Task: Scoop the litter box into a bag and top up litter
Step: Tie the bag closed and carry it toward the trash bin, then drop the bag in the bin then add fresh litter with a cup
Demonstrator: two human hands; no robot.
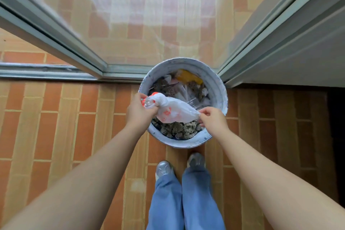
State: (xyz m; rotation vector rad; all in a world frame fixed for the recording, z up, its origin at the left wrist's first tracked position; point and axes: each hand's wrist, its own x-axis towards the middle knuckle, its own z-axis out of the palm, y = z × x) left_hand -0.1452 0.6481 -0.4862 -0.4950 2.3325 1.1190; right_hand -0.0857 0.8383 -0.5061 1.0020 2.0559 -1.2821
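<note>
Both forearms are cut off at the lower frame edge. At frame centre, left hand (139, 111) clutches the bunched end of a white plastic bag (172, 111). Right hand (212, 120) pinches the bag's opposite end. The bag partly hides clumped litter (179, 130) in the waste bucket (222, 95).

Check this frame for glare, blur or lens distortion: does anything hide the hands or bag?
Head view: left hand, right hand and white bag are sharp, evenly lit; the glass door shows hazy reflections; the wide lens splays the door frames; the far-right corner is dark.
</note>
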